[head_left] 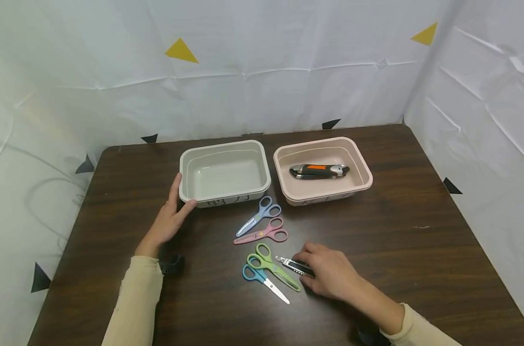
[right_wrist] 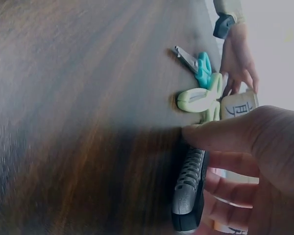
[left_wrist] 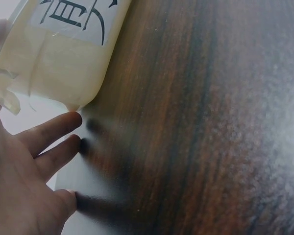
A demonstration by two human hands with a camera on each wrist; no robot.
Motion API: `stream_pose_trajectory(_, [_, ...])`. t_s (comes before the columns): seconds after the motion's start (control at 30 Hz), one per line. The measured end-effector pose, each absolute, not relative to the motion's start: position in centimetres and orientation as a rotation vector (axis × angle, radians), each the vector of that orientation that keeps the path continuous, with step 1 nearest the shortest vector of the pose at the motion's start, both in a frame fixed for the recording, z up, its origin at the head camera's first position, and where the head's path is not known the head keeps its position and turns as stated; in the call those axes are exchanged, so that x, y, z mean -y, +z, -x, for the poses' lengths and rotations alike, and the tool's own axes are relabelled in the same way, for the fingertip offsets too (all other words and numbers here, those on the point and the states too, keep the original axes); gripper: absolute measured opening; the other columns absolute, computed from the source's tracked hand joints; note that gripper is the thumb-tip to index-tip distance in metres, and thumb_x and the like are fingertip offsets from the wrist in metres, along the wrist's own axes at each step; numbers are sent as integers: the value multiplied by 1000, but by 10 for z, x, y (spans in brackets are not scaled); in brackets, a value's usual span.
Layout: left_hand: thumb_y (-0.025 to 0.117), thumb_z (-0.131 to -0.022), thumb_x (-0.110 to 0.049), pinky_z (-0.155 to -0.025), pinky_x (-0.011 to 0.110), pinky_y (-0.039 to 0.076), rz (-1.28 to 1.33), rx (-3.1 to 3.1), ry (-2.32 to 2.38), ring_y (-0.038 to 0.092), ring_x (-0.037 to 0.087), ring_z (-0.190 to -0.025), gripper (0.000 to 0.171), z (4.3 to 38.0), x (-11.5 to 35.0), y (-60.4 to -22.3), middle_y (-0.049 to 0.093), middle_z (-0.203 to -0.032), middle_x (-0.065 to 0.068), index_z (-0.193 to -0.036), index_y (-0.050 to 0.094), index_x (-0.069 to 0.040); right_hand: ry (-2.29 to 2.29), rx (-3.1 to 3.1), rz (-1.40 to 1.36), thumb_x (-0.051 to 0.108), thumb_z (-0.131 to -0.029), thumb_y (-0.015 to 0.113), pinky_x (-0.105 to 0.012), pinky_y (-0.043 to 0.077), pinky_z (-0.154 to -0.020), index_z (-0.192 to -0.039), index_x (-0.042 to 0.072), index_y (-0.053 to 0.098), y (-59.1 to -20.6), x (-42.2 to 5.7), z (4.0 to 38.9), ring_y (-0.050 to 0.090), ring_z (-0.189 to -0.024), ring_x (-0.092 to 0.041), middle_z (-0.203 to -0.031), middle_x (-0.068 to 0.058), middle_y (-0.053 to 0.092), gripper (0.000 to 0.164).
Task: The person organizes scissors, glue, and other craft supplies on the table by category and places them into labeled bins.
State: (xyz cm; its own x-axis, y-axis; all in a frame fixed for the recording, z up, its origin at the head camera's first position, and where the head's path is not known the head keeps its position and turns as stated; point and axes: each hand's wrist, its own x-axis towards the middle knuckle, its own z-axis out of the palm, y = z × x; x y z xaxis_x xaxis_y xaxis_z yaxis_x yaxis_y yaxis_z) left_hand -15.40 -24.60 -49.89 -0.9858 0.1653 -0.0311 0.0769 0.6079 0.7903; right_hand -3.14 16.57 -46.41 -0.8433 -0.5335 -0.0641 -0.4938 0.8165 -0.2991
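Left sleeve (head_left: 134, 300): long, pale cream-yellow, plain, lightly creased, ending at the wrist. Right sleeve (head_left: 422, 330): same colour, cuff edge visible as a narrow band. Left hand (head_left: 168, 220) and right hand (head_left: 329, 270) bare beyond the cloth. Black wrist unit (head_left: 173, 265) beside the left cuff (boxy, seen from the right wrist). Dark shape (head_left: 370, 337) under right cuff, details unreadable.

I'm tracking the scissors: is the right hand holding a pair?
No, the right hand grips a black and silver utility knife instead.

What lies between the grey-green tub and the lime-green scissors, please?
The head view shows the light-blue scissors and the pink scissors between them.
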Motion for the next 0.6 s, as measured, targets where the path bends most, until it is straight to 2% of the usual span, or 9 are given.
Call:
stream_pose_trajectory(0.43, [52,-98,-51,-104,73,18,-190,-2715,1323,19,44,-144,83,154,246,-502,3,-164,1,-154,-8,-46,-434,-2858,879,26,-74,82,-26,38,-50,-103,20,74,-463,-165,32,49,-68,-7,-84,11,52,31])
stream_pose_trajectory(0.6, [53,-98,-51,-103,73,19,-184,-2722,1328,20,45,-143,83,154,246,-499,4,-164,1,-154,-8,-48,-433,-2850,907,23,-74,81,-27,40,-50,-100,19,73,-462,-165,33,48,-67,-7,-82,12,51,27])
